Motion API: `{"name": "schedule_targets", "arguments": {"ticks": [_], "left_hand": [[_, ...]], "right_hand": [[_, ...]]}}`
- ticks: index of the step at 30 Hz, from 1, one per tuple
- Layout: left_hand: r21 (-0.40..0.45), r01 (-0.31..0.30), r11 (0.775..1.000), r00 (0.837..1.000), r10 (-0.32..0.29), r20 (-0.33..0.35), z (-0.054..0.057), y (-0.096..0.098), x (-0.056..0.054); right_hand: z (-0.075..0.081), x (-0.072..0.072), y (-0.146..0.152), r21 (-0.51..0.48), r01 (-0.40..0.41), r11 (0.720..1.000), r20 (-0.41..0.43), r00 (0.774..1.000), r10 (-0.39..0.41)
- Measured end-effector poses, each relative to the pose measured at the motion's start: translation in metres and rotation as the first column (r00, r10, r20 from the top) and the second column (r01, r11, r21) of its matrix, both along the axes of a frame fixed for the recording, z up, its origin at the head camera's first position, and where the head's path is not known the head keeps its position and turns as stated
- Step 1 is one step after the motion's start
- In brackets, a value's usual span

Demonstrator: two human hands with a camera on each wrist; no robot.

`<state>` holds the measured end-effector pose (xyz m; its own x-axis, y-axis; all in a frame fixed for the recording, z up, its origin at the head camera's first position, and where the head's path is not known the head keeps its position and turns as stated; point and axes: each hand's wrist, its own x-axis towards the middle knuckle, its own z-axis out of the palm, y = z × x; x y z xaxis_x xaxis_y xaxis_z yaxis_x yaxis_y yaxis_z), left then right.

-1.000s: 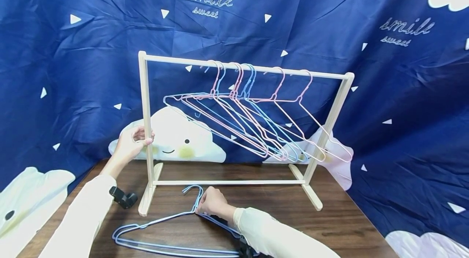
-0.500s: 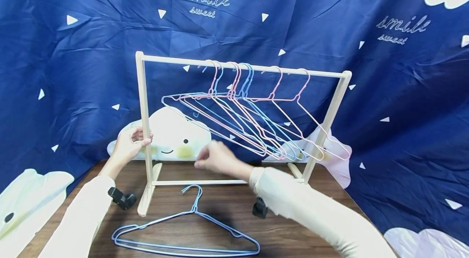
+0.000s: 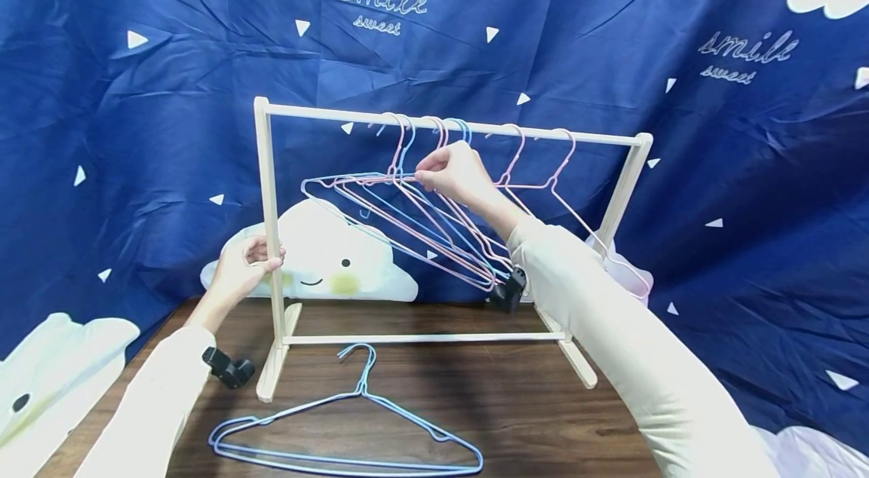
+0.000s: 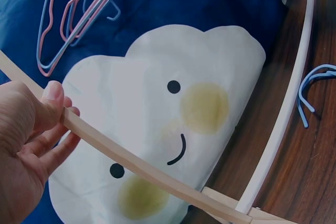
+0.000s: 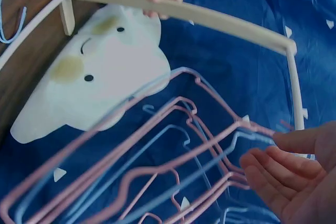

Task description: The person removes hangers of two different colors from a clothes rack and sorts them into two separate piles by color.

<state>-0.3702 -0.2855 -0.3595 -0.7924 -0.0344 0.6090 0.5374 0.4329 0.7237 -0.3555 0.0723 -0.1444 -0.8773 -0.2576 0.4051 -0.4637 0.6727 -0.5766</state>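
Note:
My left hand grips the left post of a pale wooden rack, thumb on one side and fingers behind. My right hand is raised in front of the hangers hanging midway along the rack's top rail. In the right wrist view, its thumb and fingers stand apart beside the necks of pink and blue hangers; contact cannot be made out. A pink hanger crosses the near part of that view. Blue wire hangers lie stacked on the table in front of the rack.
Several pink and blue hangers share the rail, overlapping in the middle, with two pink ones farther right. A lower crossbar joins the rack's feet on the brown wooden table. Behind stands a blue curtain with cloud prints.
My right hand has let go of the blue hangers on the table and moved up and right to the hanging ones. My left hand keeps its grip on the post.

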Motion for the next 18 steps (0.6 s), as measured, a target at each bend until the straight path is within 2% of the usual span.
{"name": "schedule_targets", "arguments": {"ticks": [5, 9, 18], "left_hand": [[0.005, -0.003, 1.000, 1.000, 0.003, 0.016, 0.005, 0.002, 0.004], [0.000, -0.009, 1.000, 1.000, 0.009, 0.021, 0.003, 0.002, 0.003], [-0.021, -0.034, 0.999, 0.999, 0.035, 0.012, -0.002, 0.000, 0.000]], "right_hand": [[0.009, -0.014, -0.001, -0.109, -0.041, 0.993, 0.133, 0.990, 0.055], [0.011, -0.024, -0.007, -0.154, -0.064, 0.986, 0.198, 0.976, 0.094], [0.004, -0.032, -0.028, -0.151, -0.050, 0.987, 0.189, 0.979, 0.079]]}}
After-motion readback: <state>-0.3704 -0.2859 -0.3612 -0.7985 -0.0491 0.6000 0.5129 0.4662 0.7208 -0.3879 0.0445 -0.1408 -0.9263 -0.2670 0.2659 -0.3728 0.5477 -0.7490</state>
